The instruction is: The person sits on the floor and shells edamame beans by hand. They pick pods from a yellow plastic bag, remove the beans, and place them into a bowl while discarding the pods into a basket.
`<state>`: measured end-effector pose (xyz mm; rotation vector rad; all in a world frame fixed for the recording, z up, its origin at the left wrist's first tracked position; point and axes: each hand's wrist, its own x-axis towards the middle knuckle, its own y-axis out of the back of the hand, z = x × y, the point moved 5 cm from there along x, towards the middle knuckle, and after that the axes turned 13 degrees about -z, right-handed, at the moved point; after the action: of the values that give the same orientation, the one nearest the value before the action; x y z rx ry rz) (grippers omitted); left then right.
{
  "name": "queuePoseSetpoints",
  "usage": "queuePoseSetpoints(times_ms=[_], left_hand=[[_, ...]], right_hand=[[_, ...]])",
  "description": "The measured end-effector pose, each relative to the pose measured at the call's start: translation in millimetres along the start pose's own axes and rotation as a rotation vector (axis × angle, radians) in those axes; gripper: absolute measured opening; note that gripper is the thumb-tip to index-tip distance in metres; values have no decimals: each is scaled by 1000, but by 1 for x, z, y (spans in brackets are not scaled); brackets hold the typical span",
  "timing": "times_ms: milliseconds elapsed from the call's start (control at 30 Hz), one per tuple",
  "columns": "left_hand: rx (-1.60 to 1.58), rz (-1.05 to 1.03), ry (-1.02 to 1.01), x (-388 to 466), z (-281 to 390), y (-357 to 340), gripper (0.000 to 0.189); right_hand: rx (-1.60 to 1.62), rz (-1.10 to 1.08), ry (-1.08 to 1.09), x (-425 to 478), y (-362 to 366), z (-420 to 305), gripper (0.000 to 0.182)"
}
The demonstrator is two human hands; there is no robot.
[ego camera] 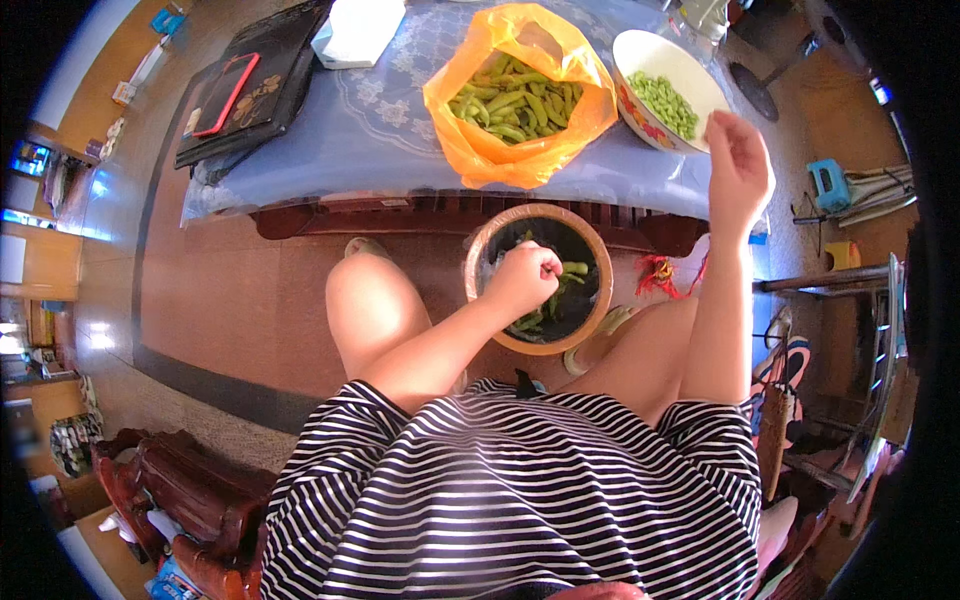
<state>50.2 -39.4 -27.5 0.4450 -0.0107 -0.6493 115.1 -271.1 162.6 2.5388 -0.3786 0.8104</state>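
Note:
My left hand (525, 276) is closed on a green soybean pod (574, 268) above a round waste bin (474, 262) with a tan rim and a dark lining, in which several pods or shells lie. Its fingertips curl around the pod's near end. My right hand (741, 154) is raised at the near right edge of a white bowl (634, 49) that holds shelled green beans (664, 101); the fingers are bent together, and whether anything is between them cannot be told. Left of the bowl, an orange plastic bag (517, 169) stands open, full of unshelled pods (517, 97).
A table with a blue patterned cover (375, 150) bears the bag and bowl. At its left lie a black case (289, 75) and a red-edged phone (229, 94), beside a white box (360, 34). My knees flank the bin. A metal-framed rack (889, 337) stands at right.

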Motion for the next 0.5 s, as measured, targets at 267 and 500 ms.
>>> queuePoseSetpoints(times_ms=[267,500], left_hand=[[228,74,-121,-9,3,0,28],[202,-80,-174,-8,23,2,21]], right_hand=[[-368,-324,108,10,-61,-9,13],[-601,-664,-48,19,-182,20,27]])
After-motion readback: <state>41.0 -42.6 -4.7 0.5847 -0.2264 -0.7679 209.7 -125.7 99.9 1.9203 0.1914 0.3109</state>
